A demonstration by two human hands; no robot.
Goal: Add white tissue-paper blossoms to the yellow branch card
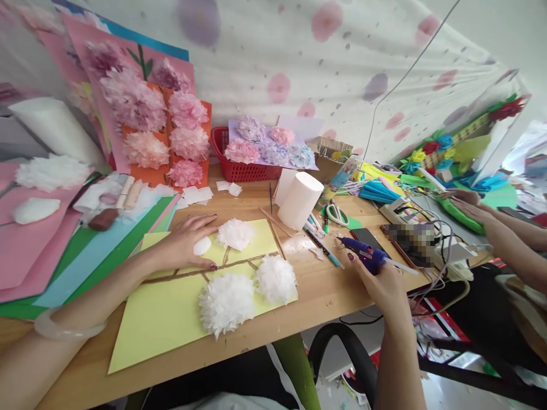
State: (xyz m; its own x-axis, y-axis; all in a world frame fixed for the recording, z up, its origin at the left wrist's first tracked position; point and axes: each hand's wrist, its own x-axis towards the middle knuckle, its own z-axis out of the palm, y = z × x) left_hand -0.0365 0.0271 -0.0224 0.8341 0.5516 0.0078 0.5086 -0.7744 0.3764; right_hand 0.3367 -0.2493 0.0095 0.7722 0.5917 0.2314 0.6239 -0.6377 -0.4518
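My left hand [183, 242] lies over the upper part of a yellow sheet [162, 327], its fingers spread. Between thumb and forefinger shows a small smooth white piece [202, 246], the rest of it hidden under the hand. Brown branch lines [171, 276] run across the sheet. Close to my fingertips sits a white tissue-paper flower [236, 234]; two more, a large one [227, 302] and another [276, 279], lie along the lower right. At the right, my right hand [380, 279] is closed around the handle of a blue glue gun [363, 253], its nozzle pointing left.
Behind the sheet stand a white paper roll [300, 201] and a red basket [252, 171] with flower cards. Pens [327, 250] lie near the nozzle. Power strips and cables [410, 222] crowd the right, beside another person's hands [472, 210]. Coloured sheets [64, 273] cover the left.
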